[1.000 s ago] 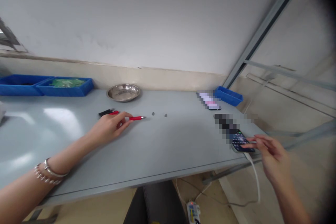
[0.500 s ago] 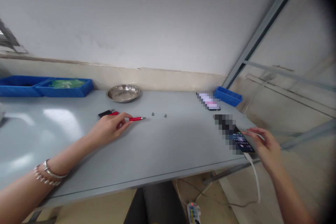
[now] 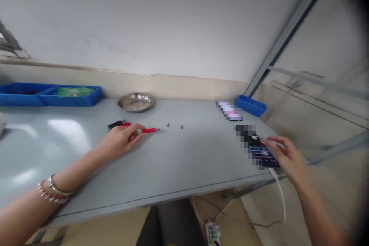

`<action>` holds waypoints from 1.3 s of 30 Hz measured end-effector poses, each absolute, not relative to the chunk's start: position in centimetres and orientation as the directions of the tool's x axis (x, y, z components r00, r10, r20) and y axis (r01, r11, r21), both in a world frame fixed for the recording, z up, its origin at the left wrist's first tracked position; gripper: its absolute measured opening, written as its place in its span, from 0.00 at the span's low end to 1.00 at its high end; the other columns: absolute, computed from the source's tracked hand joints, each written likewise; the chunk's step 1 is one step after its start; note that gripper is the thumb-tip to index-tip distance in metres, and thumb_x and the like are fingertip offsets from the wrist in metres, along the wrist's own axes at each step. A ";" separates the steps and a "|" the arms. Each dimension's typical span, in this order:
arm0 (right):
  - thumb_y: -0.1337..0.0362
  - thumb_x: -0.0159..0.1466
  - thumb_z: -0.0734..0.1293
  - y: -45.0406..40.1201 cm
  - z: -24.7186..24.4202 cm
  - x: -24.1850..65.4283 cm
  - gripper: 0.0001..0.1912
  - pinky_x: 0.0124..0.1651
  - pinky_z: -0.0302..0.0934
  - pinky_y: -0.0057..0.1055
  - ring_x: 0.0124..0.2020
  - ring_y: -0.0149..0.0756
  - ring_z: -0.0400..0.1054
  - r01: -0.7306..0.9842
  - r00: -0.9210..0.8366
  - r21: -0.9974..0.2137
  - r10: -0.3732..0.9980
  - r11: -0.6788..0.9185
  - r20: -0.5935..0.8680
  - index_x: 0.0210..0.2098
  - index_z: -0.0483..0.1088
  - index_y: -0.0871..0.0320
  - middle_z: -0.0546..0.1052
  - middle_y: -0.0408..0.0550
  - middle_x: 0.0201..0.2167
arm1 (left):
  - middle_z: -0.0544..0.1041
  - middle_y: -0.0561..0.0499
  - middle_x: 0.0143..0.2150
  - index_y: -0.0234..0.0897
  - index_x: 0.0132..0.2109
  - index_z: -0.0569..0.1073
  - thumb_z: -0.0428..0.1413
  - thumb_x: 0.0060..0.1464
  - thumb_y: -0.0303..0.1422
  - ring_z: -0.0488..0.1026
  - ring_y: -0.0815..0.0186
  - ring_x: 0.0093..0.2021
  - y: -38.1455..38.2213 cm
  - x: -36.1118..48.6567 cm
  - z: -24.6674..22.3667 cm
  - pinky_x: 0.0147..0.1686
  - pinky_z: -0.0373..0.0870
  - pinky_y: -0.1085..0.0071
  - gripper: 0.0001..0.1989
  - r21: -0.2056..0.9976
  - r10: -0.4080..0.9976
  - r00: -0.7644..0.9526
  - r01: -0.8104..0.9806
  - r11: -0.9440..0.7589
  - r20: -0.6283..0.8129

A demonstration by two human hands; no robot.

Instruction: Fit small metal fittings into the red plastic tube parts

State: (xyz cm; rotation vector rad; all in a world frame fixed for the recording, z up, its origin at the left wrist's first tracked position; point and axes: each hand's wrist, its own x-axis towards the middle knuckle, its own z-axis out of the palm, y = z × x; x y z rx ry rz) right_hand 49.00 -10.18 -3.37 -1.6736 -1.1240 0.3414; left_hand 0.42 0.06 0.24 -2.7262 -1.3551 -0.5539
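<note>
A red pen with a silver tip lies low over the table, pinched between the thumb and fingers of my left hand. Beside that hand are black and red pens, partly hidden by it. Right of the pen tip, two small grey pieces rest on the table. My right hand is over a phone at the table's right end, its fingers stretched out and a fingertip at the lit screen. The phone shows a keyboard-like pattern, and a white cable runs from its lower end.
A round metal dish stands near the wall. Two blue trays sit at the back left, one with green plastic inside. A second phone lies at the back right near a small blue bin. A power strip is on the floor.
My right hand has shifted slightly left and its fingertip is further over the phone, whose screen picture has changed. My left hand and the red pen have stayed in place.
</note>
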 end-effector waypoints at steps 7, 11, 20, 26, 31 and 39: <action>0.50 0.50 0.65 -9.3 -3.4 48.5 0.19 0.36 0.64 0.37 0.37 0.42 0.70 0.482 0.477 -0.876 0.840 -0.005 0.258 0.37 0.64 0.55 0.75 0.49 0.33 | 0.71 0.52 0.24 0.35 0.42 0.67 0.41 0.56 0.39 0.67 0.68 0.23 -0.1 0.6 0.5 0.24 0.60 0.75 0.15 0.126 0.754 0.558 0.769 -0.627 0.348; 0.51 0.52 0.64 -9.3 -3.6 48.7 0.18 0.37 0.63 0.36 0.38 0.41 0.70 0.467 0.438 -0.884 0.874 -0.020 0.212 0.37 0.65 0.55 0.75 0.49 0.34 | 0.71 0.52 0.24 0.36 0.42 0.66 0.41 0.56 0.39 0.68 0.69 0.23 0.0 0.6 0.5 0.24 0.59 0.75 0.15 0.119 0.750 0.563 0.767 -0.631 0.348; 0.53 0.47 0.66 -12.9 -2.2 46.1 0.15 0.43 0.60 0.40 0.31 0.40 0.69 0.480 0.704 -0.877 0.597 -0.003 0.384 0.30 0.66 0.55 0.72 0.46 0.27 | 0.72 0.52 0.25 0.35 0.42 0.67 0.43 0.56 0.38 0.67 0.70 0.24 -0.2 0.7 0.3 0.25 0.59 0.75 0.14 0.134 0.744 0.559 0.759 -0.637 0.366; 0.55 0.49 0.66 -14.5 -2.4 45.8 0.12 0.36 0.61 0.38 0.21 0.37 0.67 0.461 0.757 -0.888 0.517 0.012 0.400 0.29 0.67 0.54 0.71 0.44 0.26 | 0.72 0.52 0.25 0.35 0.42 0.67 0.43 0.56 0.38 0.67 0.70 0.24 0.0 0.6 0.2 0.25 0.59 0.75 0.14 0.142 0.750 0.554 0.762 -0.632 0.361; 0.56 0.49 0.66 -14.7 -2.9 46.4 0.11 0.34 0.60 0.36 0.20 0.36 0.67 0.460 0.752 -0.888 0.525 0.016 0.399 0.29 0.66 0.54 0.71 0.43 0.24 | 0.72 0.52 0.25 0.35 0.43 0.67 0.43 0.55 0.37 0.68 0.69 0.24 0.1 0.5 0.1 0.25 0.59 0.75 0.13 0.140 0.751 0.556 0.763 -0.631 0.355; 0.53 0.49 0.66 -14.7 -3.4 46.9 0.14 0.34 0.60 0.38 0.23 0.39 0.68 0.476 0.717 -0.879 0.594 -0.034 0.365 0.30 0.65 0.54 0.72 0.43 0.24 | 0.72 0.52 0.25 0.35 0.43 0.67 0.43 0.55 0.37 0.68 0.69 0.23 0.1 0.5 0.1 0.25 0.60 0.75 0.14 0.135 0.749 0.555 0.764 -0.631 0.362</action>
